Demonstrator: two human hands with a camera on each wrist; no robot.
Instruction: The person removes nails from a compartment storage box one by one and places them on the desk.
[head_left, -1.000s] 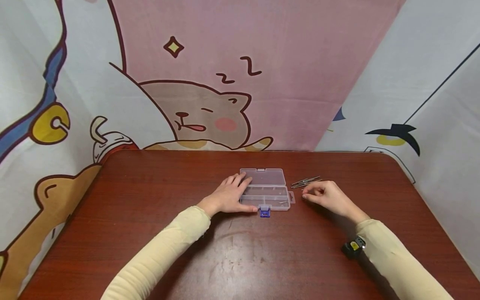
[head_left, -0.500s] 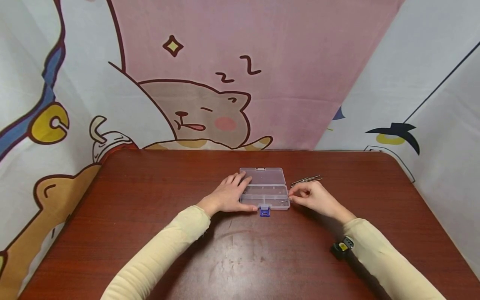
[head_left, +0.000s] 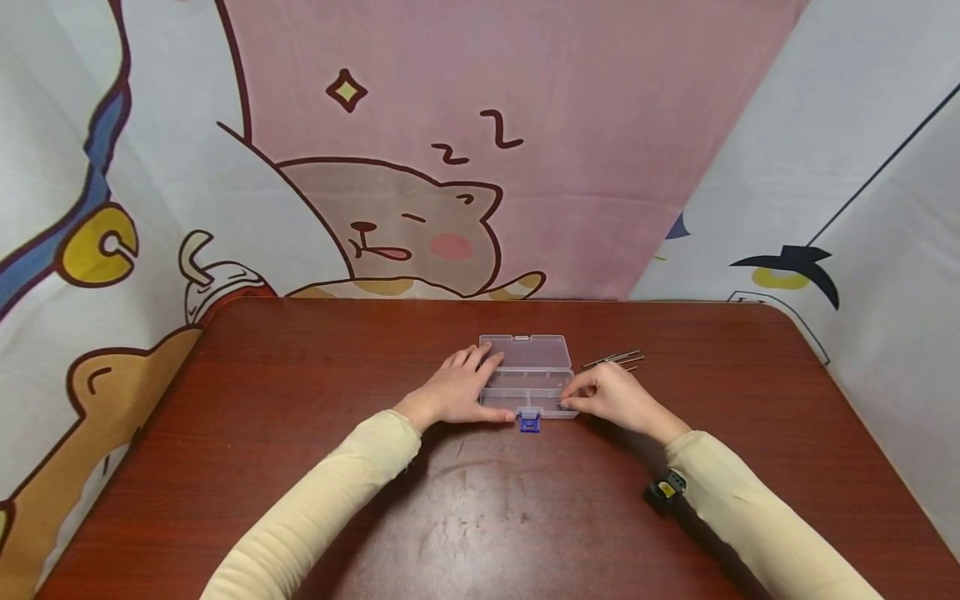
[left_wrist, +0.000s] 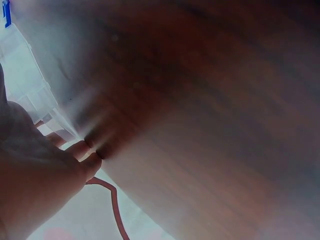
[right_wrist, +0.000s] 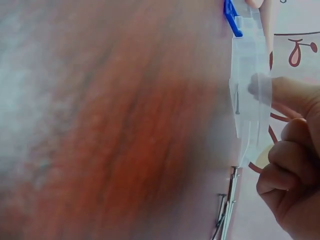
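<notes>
A clear plastic compartment box [head_left: 547, 379] lies on the table with its lid [head_left: 536, 350] folded back and a blue latch [head_left: 529, 423] at the front. My left hand [head_left: 456, 393] rests over its left end, fingers spread toward the lid and thumb along the front edge. With thumb and index finger together, my right hand [head_left: 611, 398] reaches into the front right compartment, pinching what looks like a small nail, mostly hidden by the fingertips. Through the box wall, the right wrist view shows a nail [right_wrist: 237, 99] lying inside, close to those fingertips.
Several loose metal nails [head_left: 618, 358] lie on the brown table [head_left: 480, 508] just right of the box, behind my right hand. A cartoon-printed cloth [head_left: 585, 150] hangs along the table's far edge and both sides.
My right hand has moved left from beside the loose nails, over the box's right end and into the front right compartment. My left hand and the box have stayed in place.
</notes>
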